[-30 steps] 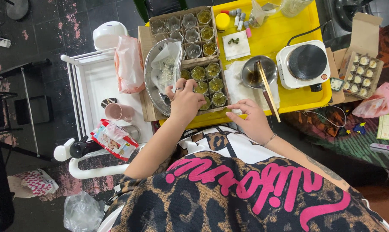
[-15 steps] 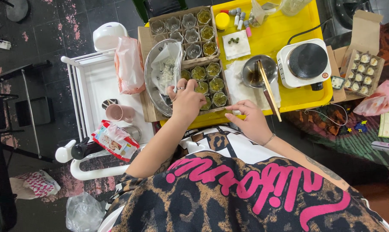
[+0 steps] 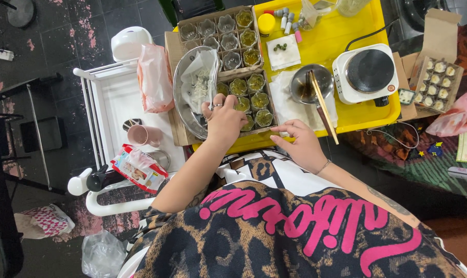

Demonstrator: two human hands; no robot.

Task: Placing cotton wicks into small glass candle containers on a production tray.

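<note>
Your left hand (image 3: pixel 224 119) rests with curled fingers over the near cardboard tray of small glass cups (image 3: pixel 249 100), its fingertips touching the cups at the tray's near left corner, just beside the tilted metal bowl (image 3: pixel 192 87) on its left; whether that grip pinches a cup you cannot tell. Your right hand (image 3: pixel 299 144) sits at the near edge of the yellow counter (image 3: pixel 341 31), fingers loosely spread and holding nothing, near the white cloth (image 3: pixel 290 105). Chopsticks (image 3: pixel 323 105) lie across the small metal pot (image 3: pixel 308 85), with the white hot plate (image 3: pixel 367 72) to its right.
</note>
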